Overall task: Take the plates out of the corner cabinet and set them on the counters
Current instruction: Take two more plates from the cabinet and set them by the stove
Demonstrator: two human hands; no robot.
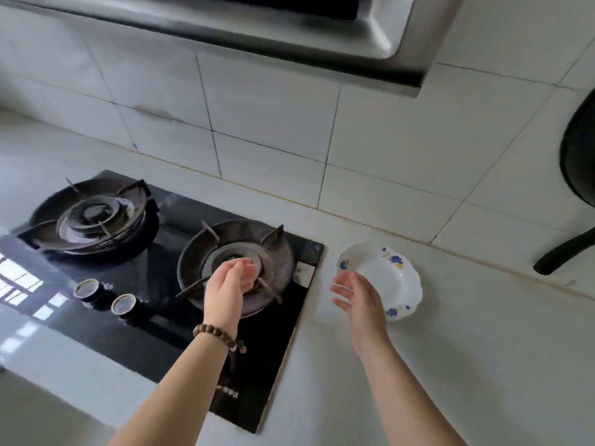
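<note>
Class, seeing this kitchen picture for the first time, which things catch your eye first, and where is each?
A white plate with blue flowers lies on the pale counter, right of a black two-burner gas stove. The left hand hangs above the stove's right burner, the right hand open at the plate's near rim.

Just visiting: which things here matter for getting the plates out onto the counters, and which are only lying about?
Belong to the job: flowered plate, set on the counter; left hand and right hand, both holding nothing.

Lying about: gas stove; range hood; black pan at the right edge; bead bracelet on the left wrist.
</note>
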